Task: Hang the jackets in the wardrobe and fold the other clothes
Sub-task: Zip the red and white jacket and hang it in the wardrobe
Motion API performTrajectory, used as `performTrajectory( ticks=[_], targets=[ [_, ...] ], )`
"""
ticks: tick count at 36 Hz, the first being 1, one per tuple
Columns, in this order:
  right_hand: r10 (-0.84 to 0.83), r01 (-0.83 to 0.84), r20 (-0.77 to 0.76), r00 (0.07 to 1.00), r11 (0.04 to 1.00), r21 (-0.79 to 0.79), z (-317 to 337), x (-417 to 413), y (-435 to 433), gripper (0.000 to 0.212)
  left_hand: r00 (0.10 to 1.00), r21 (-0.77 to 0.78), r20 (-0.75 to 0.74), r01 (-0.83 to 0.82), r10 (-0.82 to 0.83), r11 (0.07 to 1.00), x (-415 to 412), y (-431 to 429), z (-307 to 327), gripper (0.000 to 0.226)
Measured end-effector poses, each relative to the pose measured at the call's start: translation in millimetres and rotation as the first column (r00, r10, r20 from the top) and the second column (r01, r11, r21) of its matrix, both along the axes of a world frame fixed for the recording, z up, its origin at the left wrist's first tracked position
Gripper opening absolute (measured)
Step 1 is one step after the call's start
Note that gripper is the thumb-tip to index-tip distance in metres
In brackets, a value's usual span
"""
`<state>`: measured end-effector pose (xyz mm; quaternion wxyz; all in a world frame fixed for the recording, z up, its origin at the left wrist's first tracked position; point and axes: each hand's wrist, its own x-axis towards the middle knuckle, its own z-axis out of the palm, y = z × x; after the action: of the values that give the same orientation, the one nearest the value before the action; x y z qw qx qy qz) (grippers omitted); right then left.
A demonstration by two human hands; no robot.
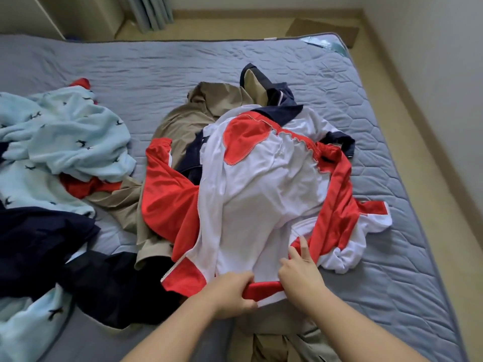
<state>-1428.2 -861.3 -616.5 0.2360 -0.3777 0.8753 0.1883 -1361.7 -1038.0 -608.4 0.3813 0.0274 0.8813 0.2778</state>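
Note:
A red and white zip jacket (251, 194) lies inside out on top of a heap of clothes in the middle of the bed. My left hand (230, 293) grips its red collar at the near edge. My right hand (300, 273) pinches the same collar edge just to the right, index finger stretched along a red seam. Under the jacket lie a beige garment (180, 121) and a navy one (277, 100). More beige cloth (282, 340) lies by the near edge.
A light blue fleece with small dark prints (65, 137) and a dark navy garment (52, 244) lie piled at the left of the grey quilted mattress (156, 66). A wall runs along the right; a curtain (151, 11) hangs at the back.

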Motion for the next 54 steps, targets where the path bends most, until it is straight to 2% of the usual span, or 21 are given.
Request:
performTrajectory(
  ticks=[5,8,11,17,24,29,31,34,38,40,41,42,44,45,46,47,48,49,50,51,54],
  targets=[
    [0.090,-0.090,0.019,0.996,0.996,0.019,64.1,-13.6,23.1,0.022,0.972,-0.194,-0.137,0.161,-0.189,0.968,-2.9,-6.5,56.0,0.010],
    [0.109,-0.108,0.060,0.992,0.994,-0.018,113.9,-25.9,43.0,0.013,0.970,-0.246,-0.169,0.133,-0.177,0.960,-6.4,-13.4,103.1,0.009],
    [0.037,-0.036,0.011,0.999,0.998,-0.044,172.2,-39.6,58.3,0.024,0.953,-0.314,-0.245,0.098,-0.181,0.944,-15.7,-15.5,159.0,0.014],
    [-0.040,0.021,-0.136,0.990,0.990,-0.140,308.0,-67.2,71.8,0.024,0.855,-0.418,-0.488,-0.052,-0.176,0.907,-37.9,-11.3,303.9,0.015],
    [-0.225,0.090,-0.301,0.927,0.911,-0.403,494.6,-86.0,95.5,0.011,0.678,-0.412,-0.721,-0.251,-0.145,0.876,-40.9,-16.6,493.2,0.008],
    [-0.410,0.170,-0.218,0.886,0.723,-0.669,612.7,-81.3,112.3,0.022,0.519,-0.353,-0.849,-0.425,-0.095,0.834,-19.1,-14.3,613.3,0.012],
    [-0.424,0.155,-0.177,0.888,0.640,-0.753,653.9,-75.1,108.8,0.027,0.480,-0.285,-0.877,-0.503,-0.011,0.816,-8.9,-11.4,657.0,0.011],
    [-0.442,0.174,-0.111,0.890,0.556,-0.813,703.1,-59.3,102.2,0.022,0.482,-0.088,-0.839,-0.580,0.254,0.810,7.2,-7.9,703.7,0.013],
    [-0.404,0.218,-0.093,0.910,0.657,-0.721,739.9,-31.5,94.5,0.014,0.474,-0.095,-0.837,-0.617,0.272,0.781,27.1,-4.8,735.1,0.020],
    [-0.440,0.162,-0.165,0.883,0.615,-0.772,763.3,-20.0,89.3,0.016,0.346,-0.053,-0.907,-0.662,0.242,0.747,33.0,-7.4,756.4,0.021],
    [-0.464,0.091,-0.208,0.861,0.543,-0.835,778.5,-16.2,87.0,0.015,0.243,0.005,-0.942,-0.682,0.233,0.731,35.8,-10.0,770.4,0.024],
    [-0.500,0.000,-0.247,0.830,0.443,-0.897,795.3,-11.7,84.6,0.013,0.112,0.080,-0.969,-0.702,0.221,0.707,38.8,-11.5,784.3,0.026],
    [-0.547,-0.249,-0.285,0.787,0.142,-0.958,820.9,-0.5,76.5,0.014,-0.227,0.293,-0.955,-0.652,0.189,0.700,44.1,-11.6,802.8,0.023],
    [-0.556,-0.346,-0.292,0.778,0.009,-0.938,824.5,4.0,71.6,0.016,-0.326,0.345,-0.929,-0.599,0.173,0.723,48.1,-9.4,804.2,0.020],
    [-0.546,-0.358,-0.285,0.788,-0.029,-0.933,820.7,11.6,66.2,0.015,-0.306,0.314,-0.939,-0.579,0.156,0.752,52.4,-5.8,798.9,0.020],
    [-0.488,-0.303,-0.295,0.821,0.066,-0.951,808.0,18.3,60.0,0.012,-0.120,0.137,-0.989,-0.601,0.081,0.788,55.4,-2.2,787.5,0.023],
    [-0.416,-0.178,-0.326,0.849,0.355,-0.918,787.6,24.9,54.3,0.009,0.197,-0.170,-0.978,-0.605,-0.061,0.778,58.4,-0.1,769.8,0.026],
    [-0.339,-0.048,-0.352,0.872,0.658,-0.751,764.0,30.2,51.2,0.008,0.482,-0.432,-0.861,-0.526,-0.161,0.733,63.7,0.6,751.9,0.025],
    [-0.311,0.049,-0.360,0.880,0.812,-0.581,743.7,31.9,51.8,0.011,0.617,-0.574,-0.755,-0.460,-0.222,0.677,67.2,-3.1,738.6,0.023],
    [-0.319,0.087,-0.376,0.870,0.851,-0.519,730.0,30.1,55.0,0.016,0.634,-0.611,-0.731,-0.442,-0.253,0.657,69.1,-11.4,733.3,0.021],
    [-0.415,0.150,-0.280,0.866,0.749,-0.645,726.8,23.4,64.4,0.020,0.537,-0.476,-0.824,-0.483,-0.181,0.735,72.3,-40.5,741.1,0.019]
  ],
)
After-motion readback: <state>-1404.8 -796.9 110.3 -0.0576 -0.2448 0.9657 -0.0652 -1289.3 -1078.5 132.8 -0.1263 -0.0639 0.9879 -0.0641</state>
